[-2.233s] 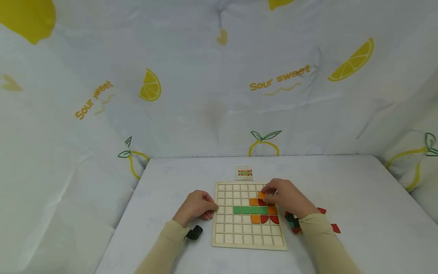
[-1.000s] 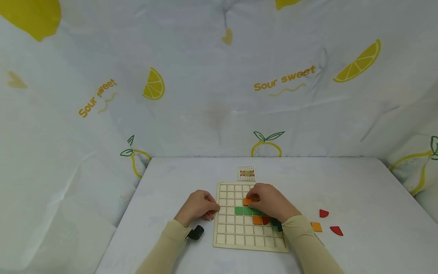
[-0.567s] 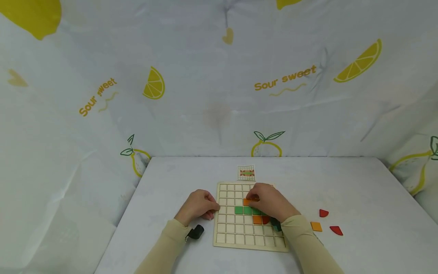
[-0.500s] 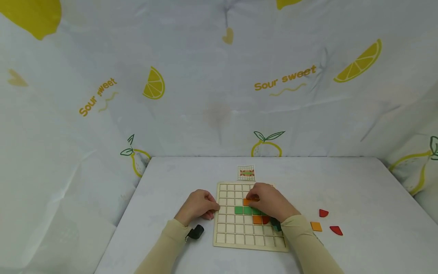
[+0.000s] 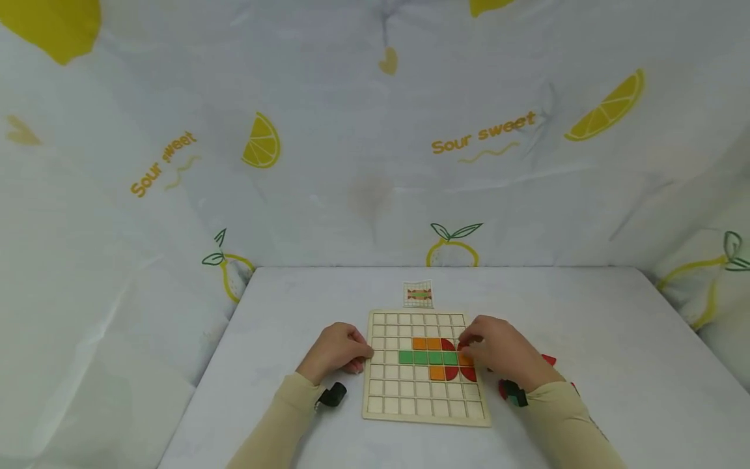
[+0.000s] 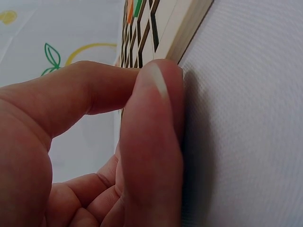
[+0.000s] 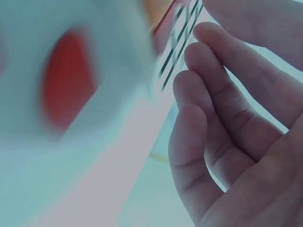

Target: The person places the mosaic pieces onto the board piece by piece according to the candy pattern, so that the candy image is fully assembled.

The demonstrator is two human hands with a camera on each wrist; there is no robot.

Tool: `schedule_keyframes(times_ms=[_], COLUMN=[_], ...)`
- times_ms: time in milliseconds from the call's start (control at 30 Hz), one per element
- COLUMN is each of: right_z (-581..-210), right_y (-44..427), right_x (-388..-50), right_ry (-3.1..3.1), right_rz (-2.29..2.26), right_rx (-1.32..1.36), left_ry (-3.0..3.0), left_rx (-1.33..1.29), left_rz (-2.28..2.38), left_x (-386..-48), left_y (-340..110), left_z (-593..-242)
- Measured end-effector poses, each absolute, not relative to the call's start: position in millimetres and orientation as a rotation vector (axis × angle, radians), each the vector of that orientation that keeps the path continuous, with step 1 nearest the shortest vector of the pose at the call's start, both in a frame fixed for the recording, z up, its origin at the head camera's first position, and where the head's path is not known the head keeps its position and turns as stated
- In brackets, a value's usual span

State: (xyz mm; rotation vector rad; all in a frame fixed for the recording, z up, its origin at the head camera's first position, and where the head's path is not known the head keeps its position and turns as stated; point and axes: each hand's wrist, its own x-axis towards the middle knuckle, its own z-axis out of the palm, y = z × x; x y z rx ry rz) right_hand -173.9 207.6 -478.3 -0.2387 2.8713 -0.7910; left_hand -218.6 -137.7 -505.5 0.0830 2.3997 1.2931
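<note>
Pale wooden board (image 5: 391, 389), divided into square cells, lies lower centre in the head view. Cells contain flat green tiles (image 5: 420, 357), square orange tiles (image 5: 426, 343) and curved-edged red tiles (image 5: 451, 373). Left hand (image 5: 335, 348) pinches the board's left edge; right hand (image 5: 502, 350) bends over the right edge, its hold, if any, indeterminable.
</note>
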Motion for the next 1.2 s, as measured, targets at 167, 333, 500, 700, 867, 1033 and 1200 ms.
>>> schedule_keyframes(times_ms=[167, 333, 500, 700, 867, 1033, 1200], right_z=[-472, -469, -474, -483, -487, -492, -493], right_y=[243, 273, 293, 305, 307, 308, 309], right_x=[-149, -127, -116, -110, -111, -112, -112], right_ry=[2.861, 2.860, 2.863, 2.878, 2.895, 2.875, 2.894], right_rz=[-0.756, -0.720, -0.658, -0.640, -0.635, -0.658, -0.650], right_rx=[-0.104, -0.070, -0.054, -0.066, -0.066, -0.036, -0.044], left_ry=[2.396, 2.400, 2.400, 2.386, 2.391, 2.393, 2.395], left_rx=[0.080, 0.086, 0.101, 0.105, 0.115, 0.097, 0.095], left_rz=[1.277, 1.287, 1.296, 1.303, 1.305, 1.288, 1.295], left_x=[-219, -219, -218, -216, -216, -215, -216], left_y=[-138, -141, -141, -138, -138, -138, -138], left_z=[-505, -506, -503, -500, -499, -500, -502])
